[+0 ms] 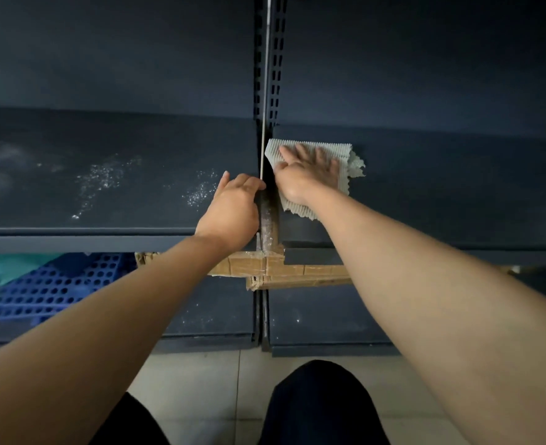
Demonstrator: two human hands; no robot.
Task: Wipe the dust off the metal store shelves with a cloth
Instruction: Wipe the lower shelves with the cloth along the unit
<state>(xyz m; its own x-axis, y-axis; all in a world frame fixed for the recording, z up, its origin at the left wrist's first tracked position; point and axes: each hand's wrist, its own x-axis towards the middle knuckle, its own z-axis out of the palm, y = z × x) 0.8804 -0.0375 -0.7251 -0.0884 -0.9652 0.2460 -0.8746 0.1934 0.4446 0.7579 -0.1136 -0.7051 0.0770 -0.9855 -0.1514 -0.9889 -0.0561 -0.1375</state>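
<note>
Your right hand (307, 175) presses the ribbed cloth (316, 178) flat w/ fingers spread – covers more of the right shelf (441, 187) per pass – while your left hand (233, 210), fingers curled on the slotted upright (266, 200), braces you; left shelf (104, 187) looks dusty.

The shelves (457, 187) are dark blue painted metal with a matt finish; the left shelf (88, 187) has pale dust specks near its front edge. The cloth (345, 155) is a pale, ribbed woven fabric with frayed edges. The cardboard (297, 271) is brown with glossy clear tape. The crate (56, 284) is blue perforated plastic. The floor tiles (201, 380) look smooth.
</note>
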